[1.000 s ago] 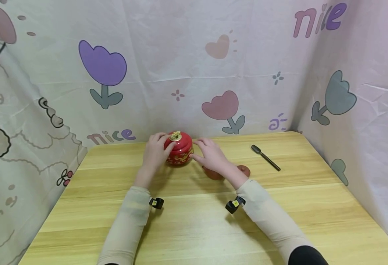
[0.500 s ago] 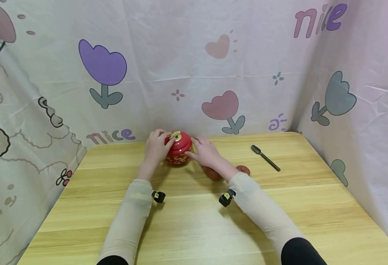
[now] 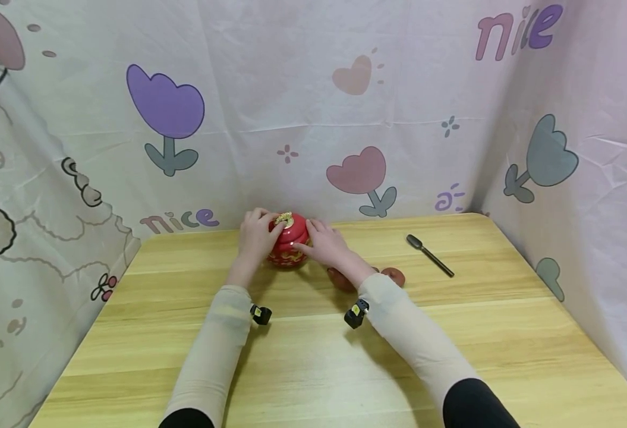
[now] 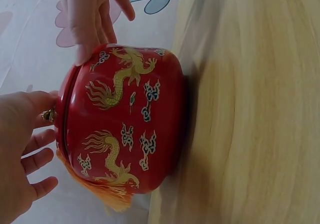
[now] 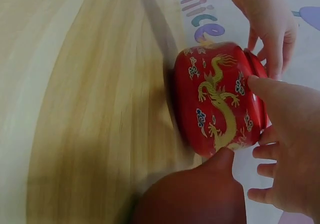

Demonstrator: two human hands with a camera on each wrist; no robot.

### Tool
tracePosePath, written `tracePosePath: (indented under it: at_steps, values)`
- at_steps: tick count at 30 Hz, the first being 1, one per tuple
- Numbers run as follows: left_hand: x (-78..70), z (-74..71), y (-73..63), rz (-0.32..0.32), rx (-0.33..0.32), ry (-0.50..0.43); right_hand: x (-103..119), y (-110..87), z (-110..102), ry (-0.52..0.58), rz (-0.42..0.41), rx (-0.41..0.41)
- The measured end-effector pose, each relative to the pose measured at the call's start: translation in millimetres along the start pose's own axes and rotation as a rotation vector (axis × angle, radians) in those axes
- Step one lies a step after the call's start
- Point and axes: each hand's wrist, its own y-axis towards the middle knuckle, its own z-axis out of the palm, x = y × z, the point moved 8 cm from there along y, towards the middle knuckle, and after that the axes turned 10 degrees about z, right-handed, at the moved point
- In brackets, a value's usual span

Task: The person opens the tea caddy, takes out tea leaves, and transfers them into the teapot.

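Note:
A lidded red ceramic jar (image 3: 287,257) with gold dragons stands upright near the table's back edge. My left hand (image 3: 257,233) is at its top, thumb and fingers around the gold knob (image 4: 48,115) of the lid. On the other side my right hand (image 3: 328,244) holds the jar's upper body, the thumb in front and the fingers behind. An orange tassel (image 4: 112,194) hangs at the jar's shoulder in the left wrist view. The lid sits on the jar, a dark seam showing under its rim.
A brown clay teapot (image 5: 195,199) stands close to the jar, partly hidden by my right forearm in the head view. Beside it lies a small round brown piece (image 3: 394,276), like a teapot lid. A black-handled spoon-like tool (image 3: 431,255) lies farther right. Printed cloth hangs behind the table.
My right hand has moved left and closed in on the jar. My left hand has shifted slightly right at the lid. The jar stays about where it was.

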Motion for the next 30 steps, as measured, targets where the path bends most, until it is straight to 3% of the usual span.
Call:
tracePosePath:
  at_steps: [11,19,30]
  values:
    - [-0.5,-2.4,3.4,-0.019,-0.036,-0.02,3.0,4.5,0.6,0.013,0.044,0.034]
    - [3.3,2.8,2.3,-0.048,-0.008,-0.027,2.9,3.7,1.0,-0.004,0.032,0.04]
    - [2.3,0.9,2.8,-0.07,-0.032,-0.046,1.6,4.3,-1.2,-0.017,0.027,0.028]
